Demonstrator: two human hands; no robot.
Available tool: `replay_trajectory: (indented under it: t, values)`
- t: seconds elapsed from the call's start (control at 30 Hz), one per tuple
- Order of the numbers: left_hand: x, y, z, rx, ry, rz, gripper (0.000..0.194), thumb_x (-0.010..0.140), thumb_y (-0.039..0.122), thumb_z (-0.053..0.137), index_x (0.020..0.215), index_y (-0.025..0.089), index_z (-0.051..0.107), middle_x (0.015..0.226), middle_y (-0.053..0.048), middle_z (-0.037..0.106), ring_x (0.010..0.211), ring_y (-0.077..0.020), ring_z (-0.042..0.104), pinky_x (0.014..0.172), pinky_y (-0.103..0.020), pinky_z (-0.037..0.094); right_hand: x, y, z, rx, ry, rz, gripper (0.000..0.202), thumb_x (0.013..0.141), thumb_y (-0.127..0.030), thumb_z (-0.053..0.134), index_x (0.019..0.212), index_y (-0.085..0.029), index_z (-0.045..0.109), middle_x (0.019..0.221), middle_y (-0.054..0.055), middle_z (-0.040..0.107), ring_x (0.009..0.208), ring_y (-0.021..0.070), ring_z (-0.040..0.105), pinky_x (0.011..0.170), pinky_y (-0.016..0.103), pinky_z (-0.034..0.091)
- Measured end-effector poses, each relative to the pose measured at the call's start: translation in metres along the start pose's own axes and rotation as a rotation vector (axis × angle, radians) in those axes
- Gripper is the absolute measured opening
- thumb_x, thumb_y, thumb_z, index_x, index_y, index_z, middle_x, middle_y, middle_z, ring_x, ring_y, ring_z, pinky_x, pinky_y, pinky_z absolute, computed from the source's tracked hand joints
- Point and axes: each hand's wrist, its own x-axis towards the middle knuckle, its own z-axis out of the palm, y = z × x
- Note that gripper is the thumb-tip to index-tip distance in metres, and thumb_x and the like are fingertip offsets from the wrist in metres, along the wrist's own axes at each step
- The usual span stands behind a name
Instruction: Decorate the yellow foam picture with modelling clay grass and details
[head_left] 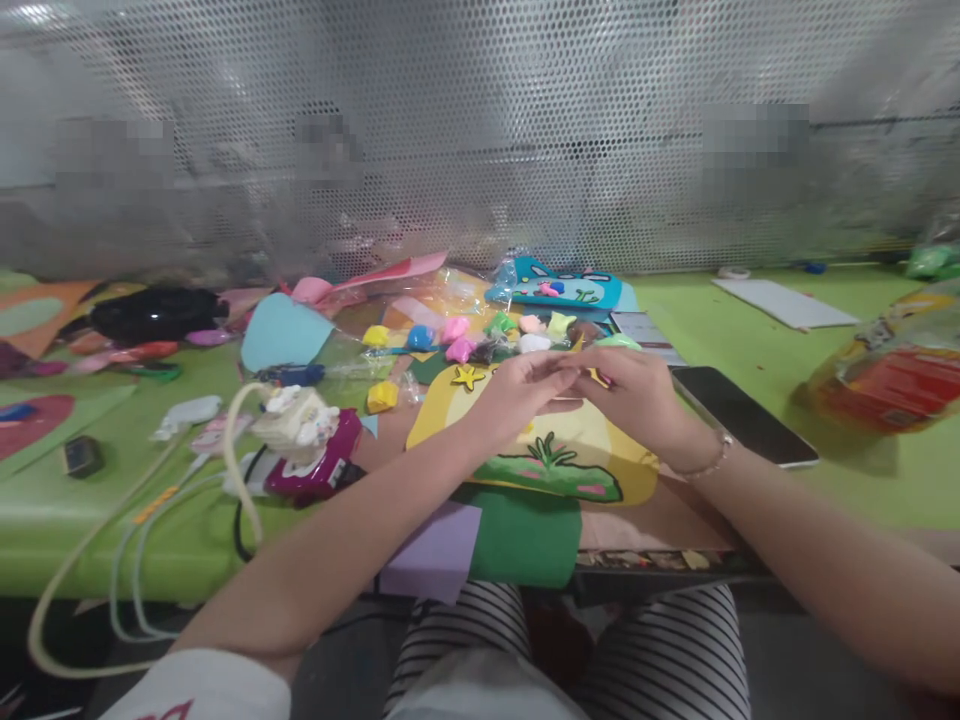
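Note:
My left hand [525, 390] and my right hand [634, 388] meet over a yellow paper picture [646, 482], fingertips pinched together. What they hold, if anything, is mostly hidden; a small yellow tip shows just above the fingers. On the picture are a yellow star [467, 377] with a dark outline at the upper left and a green patch with grass [552, 452] and pink spots along the bottom. Behind the hands lie several small lumps of coloured clay, among them a blue lump [421, 338], a pink lump [459, 349] and a white lump [535, 343].
To the right lie a black phone [742, 415] and a bag with a red label [892, 370]. A purple charger block [315, 470] with cables stands at left. Green paper [525, 540] and purple paper [439, 550] overhang the front edge. A perforated metal panel [480, 130] closes off the back.

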Motion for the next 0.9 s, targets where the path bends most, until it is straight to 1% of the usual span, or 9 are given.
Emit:
replay_trajectory:
  t: [0.13, 0.3, 0.37, 0.47, 0.53, 0.6, 0.7, 0.8, 0.9]
  values:
    - [0.003, -0.002, -0.008, 0.072, 0.040, -0.035, 0.020, 0.081, 0.029, 0.064, 0.093, 0.014, 0.069, 0.093, -0.009, 0.071, 0.082, -0.0178, 0.069, 0.084, -0.040, 0.056, 0.000, 0.006, 0.006, 0.074, 0.018, 0.006, 0.014, 0.085, -0.018, 0.059, 0.089, -0.023, 0.072, 0.088, 0.005, 0.062, 0.074, 0.0157, 0.060, 0.060, 0.030, 0.053]
    - [0.011, 0.001, -0.024, 0.197, 0.153, 0.067, 0.018, 0.079, 0.032, 0.067, 0.087, 0.016, 0.069, 0.089, -0.006, 0.073, 0.085, -0.0169, 0.069, 0.087, -0.035, 0.054, 0.002, 0.021, 0.002, -0.012, -0.165, -0.085, 0.035, 0.088, -0.026, 0.057, 0.123, -0.023, 0.058, 0.104, 0.009, 0.052, 0.084, 0.0188, 0.056, 0.068, 0.037, 0.055]
    - [0.014, 0.003, -0.031, 0.220, 0.210, 0.109, 0.023, 0.080, 0.038, 0.065, 0.087, 0.016, 0.067, 0.089, -0.006, 0.073, 0.083, -0.0163, 0.070, 0.084, -0.033, 0.055, 0.004, 0.026, -0.004, -0.062, -0.091, -0.106, 0.039, 0.092, -0.028, 0.050, 0.131, -0.024, 0.052, 0.104, 0.010, 0.051, 0.093, 0.0218, 0.055, 0.077, 0.040, 0.054]
    - [0.019, 0.003, -0.041, 0.237, 0.281, 0.136, 0.031, 0.083, 0.048, 0.059, 0.084, 0.016, 0.063, 0.086, -0.007, 0.073, 0.076, -0.0164, 0.070, 0.076, -0.032, 0.057, 0.007, 0.035, -0.012, -0.093, 0.010, -0.078, 0.035, 0.098, -0.028, 0.035, 0.125, -0.028, 0.056, 0.103, 0.009, 0.050, 0.102, 0.0226, 0.053, 0.089, 0.045, 0.050]
    - [0.020, 0.002, -0.047, 0.263, 0.305, 0.140, 0.036, 0.084, 0.052, 0.056, 0.080, 0.017, 0.061, 0.081, -0.008, 0.072, 0.070, -0.0163, 0.070, 0.070, -0.031, 0.057, 0.007, 0.043, -0.012, -0.149, -0.150, -0.093, 0.034, 0.098, -0.028, 0.034, 0.120, -0.029, 0.060, 0.111, 0.010, 0.052, 0.110, 0.0242, 0.052, 0.099, 0.051, 0.043]
    - [0.021, 0.002, -0.051, 0.307, 0.301, 0.136, 0.040, 0.084, 0.055, 0.053, 0.075, 0.016, 0.060, 0.073, -0.008, 0.071, 0.063, -0.0157, 0.068, 0.064, -0.030, 0.056, 0.002, 0.052, -0.008, -0.207, -0.434, -0.121, 0.032, 0.096, -0.029, 0.040, 0.121, -0.029, 0.061, 0.123, 0.010, 0.052, 0.122, 0.0274, 0.046, 0.107, 0.057, 0.034]
    - [0.020, 0.006, -0.052, 0.407, 0.250, 0.134, 0.042, 0.082, 0.056, 0.055, 0.069, 0.016, 0.061, 0.064, -0.006, 0.068, 0.056, -0.0148, 0.065, 0.061, -0.029, 0.054, -0.010, 0.067, 0.003, -0.127, -0.745, -0.063, 0.042, 0.095, -0.025, 0.040, 0.136, -0.024, 0.049, 0.143, 0.012, 0.044, 0.136, 0.0281, 0.035, 0.110, 0.053, 0.032]
    - [0.013, 0.013, -0.047, 0.519, 0.178, 0.145, 0.032, 0.077, 0.048, 0.064, 0.073, 0.016, 0.067, 0.070, -0.005, 0.071, 0.067, -0.0165, 0.067, 0.070, -0.031, 0.054, -0.022, 0.081, 0.011, 0.017, -0.845, 0.125, 0.056, 0.092, -0.020, 0.040, 0.148, -0.018, 0.030, 0.151, 0.014, 0.036, 0.141, 0.0261, 0.029, 0.112, 0.047, 0.034]
    - [-0.003, 0.020, -0.035, 0.606, 0.153, 0.147, 0.022, 0.076, 0.038, 0.067, 0.085, 0.020, 0.072, 0.084, -0.005, 0.074, 0.083, -0.0191, 0.067, 0.082, -0.033, 0.051, -0.020, 0.079, 0.011, 0.138, -0.721, 0.213, 0.059, 0.090, -0.019, 0.040, 0.148, -0.019, 0.029, 0.150, 0.011, 0.038, 0.140, 0.0246, 0.033, 0.112, 0.048, 0.033]
